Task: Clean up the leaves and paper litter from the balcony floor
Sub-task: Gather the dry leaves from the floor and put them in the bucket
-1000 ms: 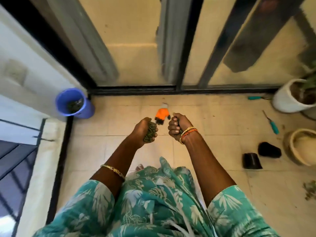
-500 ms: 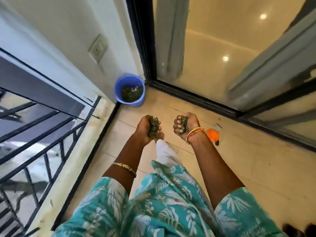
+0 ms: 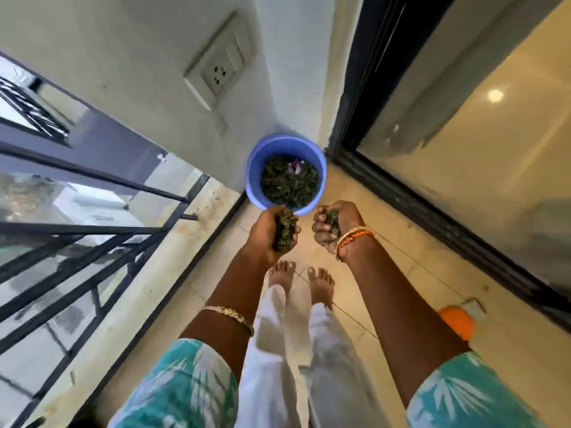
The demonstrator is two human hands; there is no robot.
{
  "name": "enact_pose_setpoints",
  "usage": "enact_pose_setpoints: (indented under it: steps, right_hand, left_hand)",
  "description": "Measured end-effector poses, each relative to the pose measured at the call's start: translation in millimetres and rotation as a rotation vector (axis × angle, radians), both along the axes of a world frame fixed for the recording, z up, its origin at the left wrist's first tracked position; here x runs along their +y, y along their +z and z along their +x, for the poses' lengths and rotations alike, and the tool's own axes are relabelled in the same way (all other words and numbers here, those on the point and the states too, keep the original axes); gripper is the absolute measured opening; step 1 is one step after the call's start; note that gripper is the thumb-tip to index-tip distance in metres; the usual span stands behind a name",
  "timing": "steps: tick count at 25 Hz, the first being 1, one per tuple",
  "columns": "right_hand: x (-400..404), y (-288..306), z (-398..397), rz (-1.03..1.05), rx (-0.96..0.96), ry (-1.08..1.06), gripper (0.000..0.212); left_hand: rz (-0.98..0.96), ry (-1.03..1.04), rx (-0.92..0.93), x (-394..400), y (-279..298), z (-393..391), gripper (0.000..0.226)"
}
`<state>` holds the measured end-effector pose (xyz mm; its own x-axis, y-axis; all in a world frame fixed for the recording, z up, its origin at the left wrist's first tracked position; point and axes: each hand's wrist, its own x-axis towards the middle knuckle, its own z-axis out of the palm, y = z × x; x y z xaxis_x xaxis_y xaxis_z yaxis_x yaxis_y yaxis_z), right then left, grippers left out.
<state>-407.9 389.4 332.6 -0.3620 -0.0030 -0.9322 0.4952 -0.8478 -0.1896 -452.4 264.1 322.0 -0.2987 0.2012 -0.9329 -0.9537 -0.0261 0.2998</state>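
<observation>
Left hand [image 3: 269, 231] gripping a clump of leaves [image 3: 285, 229], right hand [image 3: 332, 225] clutching a smaller bunch [image 3: 332, 218], both hovering just near of the blue bucket [image 3: 255, 177] holding more leaves, far corner by the wall.

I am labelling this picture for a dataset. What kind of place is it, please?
Most likely a home balcony: a metal railing open to the outside, a sliding glass door to a room, and a tiled floor with a blue bucket of leaves.

Bright daylight enters through the railing [image 3: 77, 242] – ceiling spots glare on the glass door [image 3: 494, 118]; edges bend, motion blur softens everything.
</observation>
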Motion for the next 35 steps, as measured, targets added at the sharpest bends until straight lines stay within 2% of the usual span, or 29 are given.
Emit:
enact_pose_setpoints:
  steps: [2, 5, 8, 11, 12, 14, 16, 18, 20, 23, 24, 26, 29, 31, 35]
  right_hand:
    - [2, -64, -32, 0.054, -0.052, -0.022, 0.023]
    - [6, -137, -75, 0.114, -0.095, -0.028, 0.025]
    - [3, -183, -114, 0.162, -0.092, -0.004, 0.024]
    - [-3, -204, -134, 0.22, -0.061, -0.014, 0.012]
    - [-3, -207, -136, 0.229, -0.05, -0.003, 0.018]
    - [2, -206, -135, 0.232, -0.021, 0.004, 0.025]
    - [7, -204, -129, 0.225, 0.014, -0.008, 0.021]
    - [7, -197, -121, 0.243, 0.008, -0.051, 0.02]
    - [7, -191, -111, 0.265, -0.023, -0.072, 0.018]
    - [2, -170, -92, 0.363, -0.09, -0.015, 0.025]
    - [-3, -163, -83, 0.438, -0.12, -0.045, 0.021]
    - [-15, -147, -58, 0.701, -0.17, -0.106, 0.021]
    - [-35, -102, -9, 1.064, -0.335, -0.034, 0.031]
    - [-48, -71, 27, 1.251, -0.401, -0.003, 0.031]
    - [-67, -17, 112, 1.536, -0.464, 0.08, 0.023]
  left_hand:
    - [-0.009, 0.096, -0.044, 0, -61, -31, 0.051]
    - [-0.071, 0.212, -0.027, 0, -130, -66, 0.029]
    - [-0.089, 0.206, -0.001, -5, -179, -94, 0.045]
    - [-0.107, 0.17, 0.022, -17, -197, -108, 0.044]
    - [-0.1, 0.157, 0.024, -19, -196, -110, 0.037]
    - [-0.072, 0.107, 0.023, -20, -190, -109, 0.048]
    - [-0.123, 0.061, 0.051, -18, -183, -106, 0.032]
    - [-0.274, -0.019, 0.122, -17, -175, -102, 0.029]
    - [-0.444, -0.178, 0.252, -17, -170, -95, 0.021]
    - [-0.647, -0.503, 0.523, -22, -156, -76, 0.033]
    - [-0.68, -0.598, 0.601, -26, -149, -69, 0.036]
    - [-0.695, -0.775, 0.748, -33, -129, -52, 0.042]
    - [-0.741, -1.079, 1.086, -39, -88, -22, 0.054]
    - [-0.731, -1.257, 1.291, -42, -60, -1, 0.052]
    - [-0.526, -1.552, 1.512, -33, 7, 50, 0.057]
